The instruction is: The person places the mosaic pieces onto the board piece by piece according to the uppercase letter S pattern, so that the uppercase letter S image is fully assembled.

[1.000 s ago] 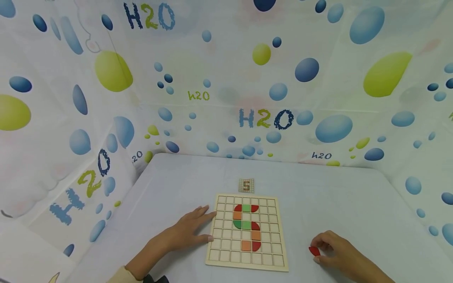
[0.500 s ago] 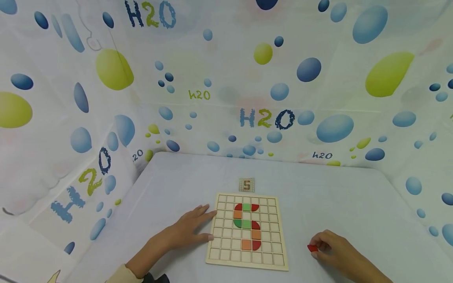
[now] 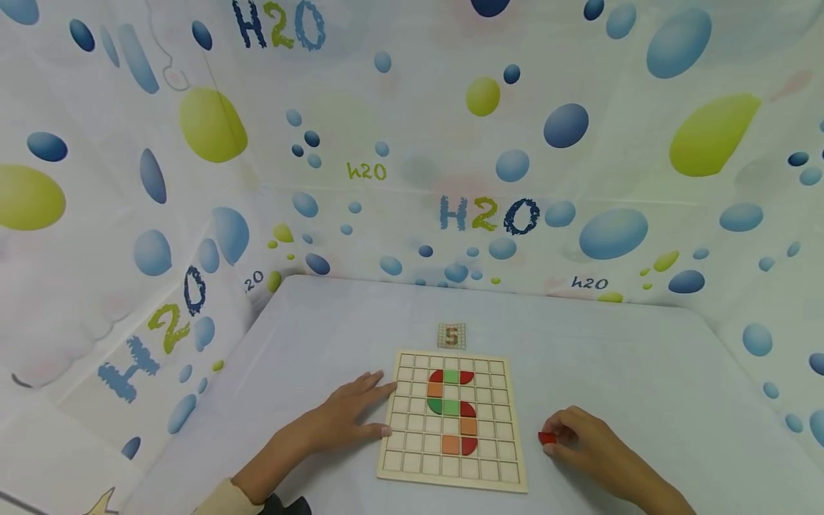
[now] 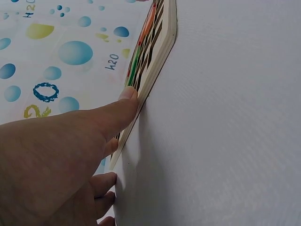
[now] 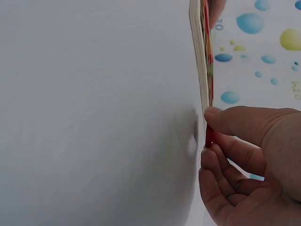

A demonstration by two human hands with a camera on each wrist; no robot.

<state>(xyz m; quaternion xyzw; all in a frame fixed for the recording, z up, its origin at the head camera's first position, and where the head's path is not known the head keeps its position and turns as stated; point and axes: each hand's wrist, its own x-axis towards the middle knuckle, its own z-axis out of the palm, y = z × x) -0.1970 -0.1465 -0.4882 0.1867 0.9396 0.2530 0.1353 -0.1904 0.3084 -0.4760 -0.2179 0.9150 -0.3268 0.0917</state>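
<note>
A wooden grid board (image 3: pixel 412 463) lies on the white table, with red, orange and green tiles (image 3: pixel 450 408) set in its squares in an S shape. My left hand (image 3: pixel 344 418) rests at the board's left edge, fingers spread and fairly straight; in the left wrist view its thumb (image 4: pixel 123 106) lies on the rim. To the right of the board, my right hand (image 3: pixel 589 447) pinches a red tile (image 3: pixel 547 438) between thumb and fingers. The right wrist view shows the same red tile (image 5: pixel 209 135) edge-on, partly hidden by the fingers.
Just behind the board lies a small card (image 3: pixel 452 335) printed with a gridded S. White cloth covers the table (image 3: pixel 618 350). A curtain (image 3: pixel 412 172) with blue and green drops hangs behind and along the sides.
My right hand has moved left toward the board with the red tile in its fingers. The left hand stays at the board's edge. The view shifts slightly.
</note>
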